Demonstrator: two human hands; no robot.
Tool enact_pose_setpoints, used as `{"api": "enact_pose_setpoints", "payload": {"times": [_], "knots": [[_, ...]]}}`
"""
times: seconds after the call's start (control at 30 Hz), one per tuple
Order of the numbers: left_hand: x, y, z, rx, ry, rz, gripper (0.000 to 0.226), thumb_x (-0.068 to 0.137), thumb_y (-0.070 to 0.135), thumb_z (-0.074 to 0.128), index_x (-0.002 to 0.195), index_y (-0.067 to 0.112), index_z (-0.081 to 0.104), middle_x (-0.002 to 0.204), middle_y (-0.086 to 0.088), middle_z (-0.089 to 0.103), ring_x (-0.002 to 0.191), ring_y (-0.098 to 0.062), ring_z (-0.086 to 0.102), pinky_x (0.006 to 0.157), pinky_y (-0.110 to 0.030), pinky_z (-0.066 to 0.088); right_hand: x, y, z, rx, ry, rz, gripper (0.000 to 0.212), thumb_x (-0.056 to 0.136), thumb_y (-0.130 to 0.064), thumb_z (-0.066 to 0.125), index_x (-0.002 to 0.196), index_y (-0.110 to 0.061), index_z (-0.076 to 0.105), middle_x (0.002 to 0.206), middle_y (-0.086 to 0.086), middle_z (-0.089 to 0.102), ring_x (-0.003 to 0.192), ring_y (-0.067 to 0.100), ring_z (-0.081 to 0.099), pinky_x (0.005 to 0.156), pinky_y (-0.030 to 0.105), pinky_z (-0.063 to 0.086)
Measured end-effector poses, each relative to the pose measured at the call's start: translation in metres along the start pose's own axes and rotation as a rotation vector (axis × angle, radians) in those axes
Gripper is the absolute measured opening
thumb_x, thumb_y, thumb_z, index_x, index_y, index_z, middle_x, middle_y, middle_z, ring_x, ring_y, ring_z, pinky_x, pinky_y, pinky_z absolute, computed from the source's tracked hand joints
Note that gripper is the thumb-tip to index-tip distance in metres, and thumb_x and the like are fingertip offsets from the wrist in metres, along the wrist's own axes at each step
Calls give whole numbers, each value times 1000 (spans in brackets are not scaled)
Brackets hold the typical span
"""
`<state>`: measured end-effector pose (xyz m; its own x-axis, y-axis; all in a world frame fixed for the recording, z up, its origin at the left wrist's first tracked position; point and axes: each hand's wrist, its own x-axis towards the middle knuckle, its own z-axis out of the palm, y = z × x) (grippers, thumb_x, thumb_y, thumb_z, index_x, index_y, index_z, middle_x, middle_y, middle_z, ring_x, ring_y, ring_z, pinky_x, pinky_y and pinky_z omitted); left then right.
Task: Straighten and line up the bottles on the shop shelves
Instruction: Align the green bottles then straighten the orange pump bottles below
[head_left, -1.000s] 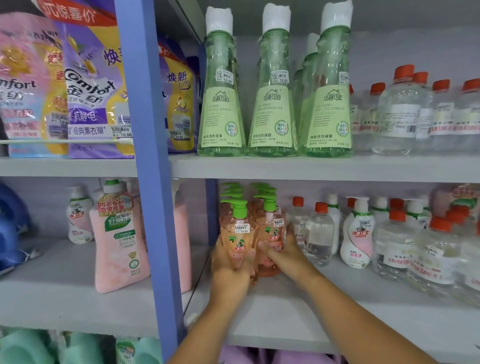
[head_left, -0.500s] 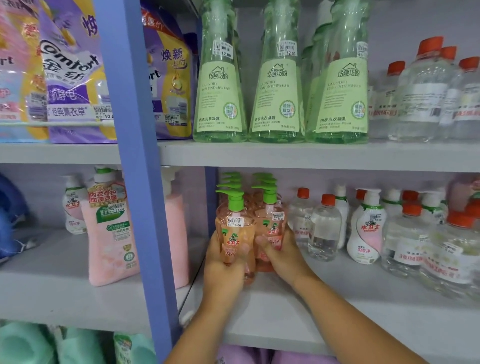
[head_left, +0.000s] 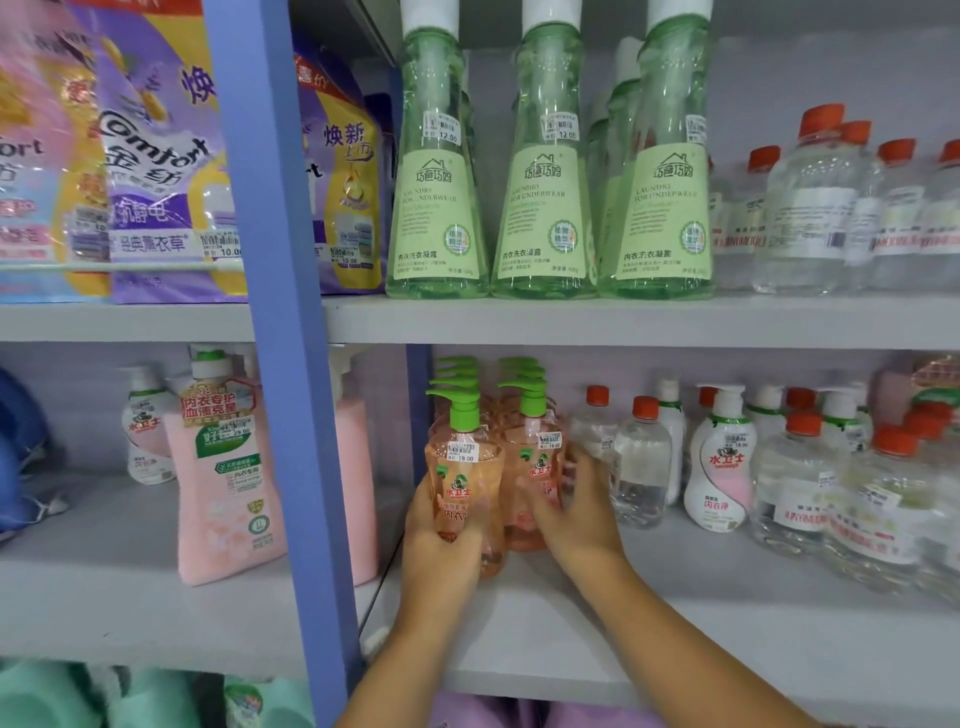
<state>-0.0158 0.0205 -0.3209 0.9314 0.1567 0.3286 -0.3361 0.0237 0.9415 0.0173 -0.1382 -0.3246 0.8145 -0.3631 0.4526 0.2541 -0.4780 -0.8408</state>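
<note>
Orange translucent pump bottles with green dispensers (head_left: 464, 467) stand in two rows at the left end of the grey middle shelf (head_left: 545, 618), hard against the blue upright post (head_left: 291, 364). The left hand (head_left: 441, 540) grasps the front-left bottle; the right hand (head_left: 576, 509) curls around its neighbour (head_left: 532, 467). Clear red-capped bottles (head_left: 641, 457) crowd just beside. Both hands remain on the pair as half a second earlier.

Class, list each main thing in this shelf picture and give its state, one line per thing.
Left hand: grips the front-left orange pump bottle.
Right hand: holds the front-right orange pump bottle.
Three green bottles: upright, in a row.
Pink bottle: upright.
</note>
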Motion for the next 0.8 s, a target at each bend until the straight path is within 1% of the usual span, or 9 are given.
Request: {"api": "enact_pose_setpoints", "payload": {"times": [0.1, 0.17, 0.2, 0.37, 0.47, 0.5, 0.63, 0.7, 0.8], "knots": [[1, -2, -1, 4, 7, -27, 26, 90, 37, 73, 112, 45, 62, 99, 23, 73, 85, 14, 65, 61, -2, 44, 7, -36, -19, -57, 198, -375, 42, 94, -38, 67, 133, -22, 59, 130, -4, 56, 123, 11, 52, 104, 32, 46], [4, -8, -1, 22, 35, -42, 28, 92, 30, 72, 115, 42, 61, 106, 16, 73, 90, 5, 67, 64, -7, 46, 22, -73, -28, -207, 87, -565, 32, 96, -38, 58, 120, -22, 71, 121, -3, 65, 118, 12, 55, 100, 34, 48], [5, -9, -1, 21, 56, -52, 29, 93, 29, 71, 116, 40, 59, 109, 13, 72, 94, -1, 68, 65, -11, 48, 30, -91, -30, -293, -18, -585, 31, 97, -39, 57, 120, -23, 71, 121, -3, 66, 117, 13, 55, 99, 34, 49], [7, -10, -4, 29, 82, -80, 26, 96, 23, 68, 116, 34, 55, 104, 11, 70, 88, -3, 67, 56, -9, 46, 88, -140, -16, -590, -481, -409, 36, 103, -35, 49, 136, -24, 58, 133, 3, 65, 121, 23, 60, 103, 39, 49], [3, -3, -5, 81, 65, -39, 39, 87, 26, 78, 115, 35, 54, 108, 12, 69, 87, 3, 66, 61, -9, 48, 113, -142, 3, -548, -766, -275, 41, 109, -17, 42, 147, -6, 49, 149, 9, 52, 133, 20, 50, 117, 29, 33], [3, -1, -5, 104, 49, -8, 42, 83, 24, 82, 112, 35, 54, 105, 13, 69, 83, 6, 66, 60, -6, 47, 118, -141, 8, -551, -791, -258, 40, 108, -12, 42, 147, -4, 49, 150, 8, 50, 132, 18, 49, 117, 24, 29], [3, -1, -2, 136, 33, 35, 49, 79, 4, 83, 98, 37, 53, 100, 7, 70, 77, 10, 67, 56, -6, 48, 122, -140, 18, -647, -743, -276, 34, 104, -13, 47, 135, -8, 60, 134, 12, 63, 107, 20, 59, 94, 29, 45], [3, -4, -3, 119, 44, 50, 53, 80, 6, 83, 105, 42, 53, 108, 9, 69, 85, 11, 66, 62, -4, 49, 122, -141, 21, -685, -704, -326, 34, 104, -20, 48, 135, -11, 60, 134, 9, 63, 112, 22, 59, 99, 33, 46], [1, -6, -5, 97, 48, 63, 57, 82, 9, 81, 122, 38, 52, 114, 12, 67, 90, 15, 64, 67, -1, 46, 129, -135, 28, -699, -682, -368, 32, 105, -21, 48, 131, -12, 64, 133, 1, 63, 117, 21, 59, 104, 32, 43]]}}
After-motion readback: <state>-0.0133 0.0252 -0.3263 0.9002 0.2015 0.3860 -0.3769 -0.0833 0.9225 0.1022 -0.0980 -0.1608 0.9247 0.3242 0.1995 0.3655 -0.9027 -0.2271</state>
